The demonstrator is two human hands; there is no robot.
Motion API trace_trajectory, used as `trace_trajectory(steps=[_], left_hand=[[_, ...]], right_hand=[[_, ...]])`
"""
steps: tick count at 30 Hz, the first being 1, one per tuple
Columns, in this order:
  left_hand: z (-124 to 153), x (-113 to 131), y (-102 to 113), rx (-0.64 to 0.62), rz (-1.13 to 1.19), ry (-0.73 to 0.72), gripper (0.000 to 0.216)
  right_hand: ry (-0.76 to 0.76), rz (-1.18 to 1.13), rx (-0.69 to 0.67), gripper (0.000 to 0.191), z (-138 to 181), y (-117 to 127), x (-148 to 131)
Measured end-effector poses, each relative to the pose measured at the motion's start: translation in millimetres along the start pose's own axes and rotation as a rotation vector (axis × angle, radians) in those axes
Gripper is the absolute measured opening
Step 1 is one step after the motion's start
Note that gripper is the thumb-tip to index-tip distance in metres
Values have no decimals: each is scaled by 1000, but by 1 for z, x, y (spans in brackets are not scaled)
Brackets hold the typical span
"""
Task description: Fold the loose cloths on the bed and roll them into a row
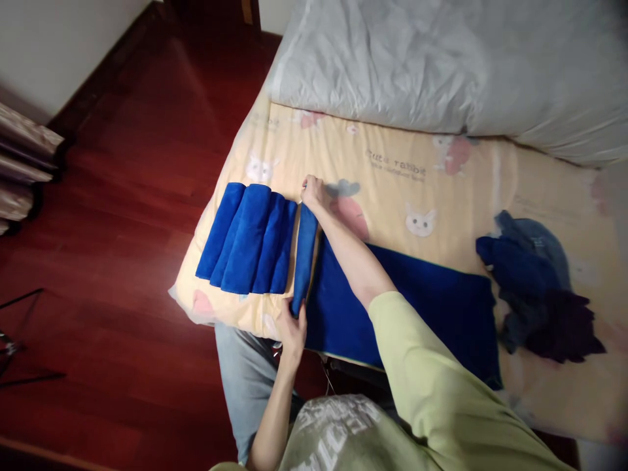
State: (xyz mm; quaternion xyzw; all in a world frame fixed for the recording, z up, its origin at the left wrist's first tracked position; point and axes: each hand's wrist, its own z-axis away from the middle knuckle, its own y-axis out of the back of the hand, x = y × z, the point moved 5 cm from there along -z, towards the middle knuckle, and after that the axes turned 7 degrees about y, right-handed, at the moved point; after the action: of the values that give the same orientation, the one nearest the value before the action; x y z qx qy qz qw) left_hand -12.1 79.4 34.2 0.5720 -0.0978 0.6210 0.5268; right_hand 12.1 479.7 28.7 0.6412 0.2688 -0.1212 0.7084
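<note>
A blue towel [412,301] lies spread across the bed near its front edge, its left end lifted into a narrow rolled or folded strip. At the strip's far end, my right hand [313,192] is closed with the fingers pinching the cloth. My left hand [293,330] grips the strip's near end between thumb and fingers. Just left of the strip, several blue rolled towels [245,239] lie side by side, slightly slanted. My right forearm passes over the spread towel and hides part of it.
A crumpled pile of dark blue, grey-blue and dark purple cloths [534,288] lies to the right on the patterned bed sheet [387,196]. Grey bedding [417,59] covers the back. Dark red floor [122,261], a curtain [24,163] and thin black stand legs [34,376] are at left.
</note>
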Motion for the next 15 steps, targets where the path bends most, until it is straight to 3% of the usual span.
trace_trajectory(steps=[4,6,11,15], left_hand=[[-2,-13,-7,-27,381,258,47],[-3,-21,-9,-40,428,322,54],[-7,-24,5,76,15,165,47],[-9,-16,14,162,-318,-12,45]], right_hand=[[8,11,-58,23,0,-11,-17],[19,0,-48,28,-1,-21,-26],[2,-75,31,36,-8,-38,-23],[-5,-146,111,37,-14,-35,-15]])
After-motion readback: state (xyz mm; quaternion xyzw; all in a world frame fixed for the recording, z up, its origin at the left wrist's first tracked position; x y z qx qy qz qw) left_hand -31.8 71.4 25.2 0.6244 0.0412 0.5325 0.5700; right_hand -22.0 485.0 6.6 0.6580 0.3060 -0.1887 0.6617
